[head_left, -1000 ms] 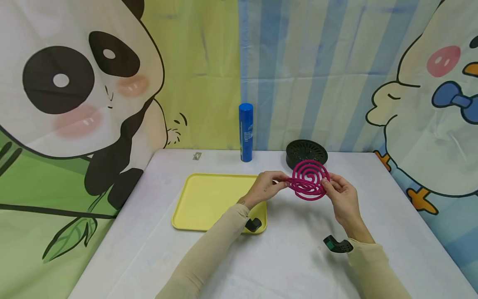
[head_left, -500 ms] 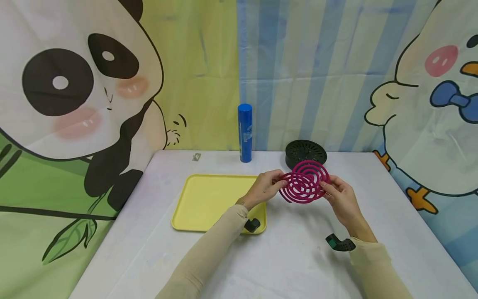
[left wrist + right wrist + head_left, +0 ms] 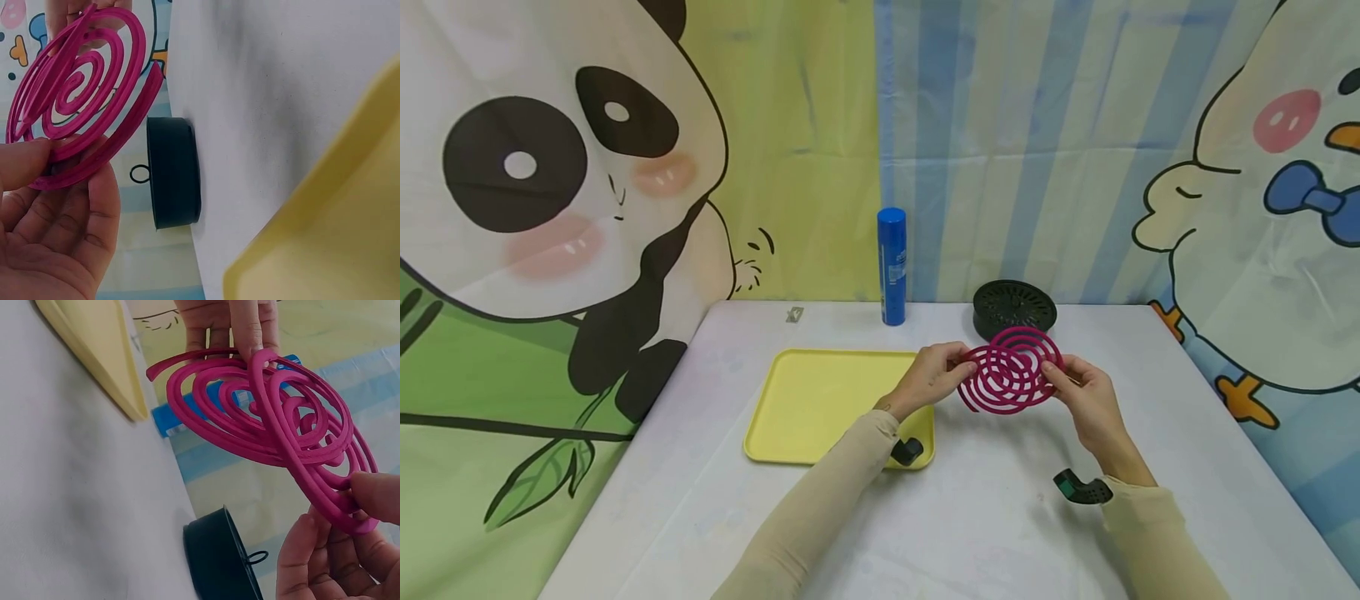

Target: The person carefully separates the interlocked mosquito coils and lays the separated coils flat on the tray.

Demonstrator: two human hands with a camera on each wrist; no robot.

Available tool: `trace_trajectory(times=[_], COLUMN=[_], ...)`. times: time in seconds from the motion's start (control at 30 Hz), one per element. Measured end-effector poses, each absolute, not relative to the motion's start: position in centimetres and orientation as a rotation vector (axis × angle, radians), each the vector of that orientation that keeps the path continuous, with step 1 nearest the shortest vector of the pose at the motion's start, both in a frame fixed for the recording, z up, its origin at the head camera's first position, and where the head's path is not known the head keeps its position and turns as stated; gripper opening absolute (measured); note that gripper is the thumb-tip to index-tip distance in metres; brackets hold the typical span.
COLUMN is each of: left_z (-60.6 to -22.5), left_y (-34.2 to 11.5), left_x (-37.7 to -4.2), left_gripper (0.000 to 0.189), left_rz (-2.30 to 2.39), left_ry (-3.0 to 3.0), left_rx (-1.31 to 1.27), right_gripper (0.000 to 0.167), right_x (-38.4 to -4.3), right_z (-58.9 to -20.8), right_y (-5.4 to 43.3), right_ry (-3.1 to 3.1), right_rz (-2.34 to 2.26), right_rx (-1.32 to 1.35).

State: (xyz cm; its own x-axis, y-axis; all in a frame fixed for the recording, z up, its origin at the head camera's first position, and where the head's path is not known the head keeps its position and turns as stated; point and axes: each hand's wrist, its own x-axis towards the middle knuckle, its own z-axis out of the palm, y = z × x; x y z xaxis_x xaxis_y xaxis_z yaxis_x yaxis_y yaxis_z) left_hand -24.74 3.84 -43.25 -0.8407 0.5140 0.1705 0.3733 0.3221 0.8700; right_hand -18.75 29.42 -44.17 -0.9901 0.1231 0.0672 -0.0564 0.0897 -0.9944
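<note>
Two magenta mosquito coils are held up over the table, overlapping and seemingly interleaved. My left hand (image 3: 931,377) pinches the outer ring of the left coil (image 3: 128,125) between thumb and fingers. The right coil (image 3: 300,478) is pinched at its outer edge by my right hand (image 3: 1088,398). The coils lie at different tilts, and the left one's free outer end sticks out beside the left fingers. Just behind them on the table stands a round black coil holder (image 3: 1013,307) with a slotted lid and a small ring.
A yellow tray (image 3: 820,408) lies left of centre, partly under the left forearm. At the back, a blue spray can (image 3: 892,267) stands upright. A small metal piece (image 3: 794,314) lies near the back left edge. Printed curtains hang behind the table.
The left coil has swung from a flat, edge-on tilt to facing the head camera and shifted left, spreading from the right coil. In the last half second both dipped slightly.
</note>
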Motion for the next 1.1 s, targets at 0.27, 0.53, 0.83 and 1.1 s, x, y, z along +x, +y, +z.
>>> trace_trajectory(times=[0.27,0.53,0.83,1.1], left_z=[-43.11,-42.98,-43.16,-43.17], left_y=[3.7,3.55,3.42,3.45], left_x=[-24.79,-24.87,-24.98,-25.0], left_gripper=[0.013,0.012,0.014,0.014], left_rz=[1.542,1.535,1.547,1.533], left_ry=[2.448,2.437,2.415,2.431], left_rx=[0.827,0.811,0.822,0.808], right_gripper=[0.04,0.047,0.047,0.046], right_x=[-18.76,-18.79,-18.77,-18.66], right_z=[-44.03,-44.01,-44.09,-43.9], right_y=[29.26,29.05,28.87,28.72], right_ry=[-2.287,-2.313,-2.332,-2.368], right_rz=[1.904,1.831,1.781,1.688], right_rx=[-0.071,-0.115,-0.13,-0.107])
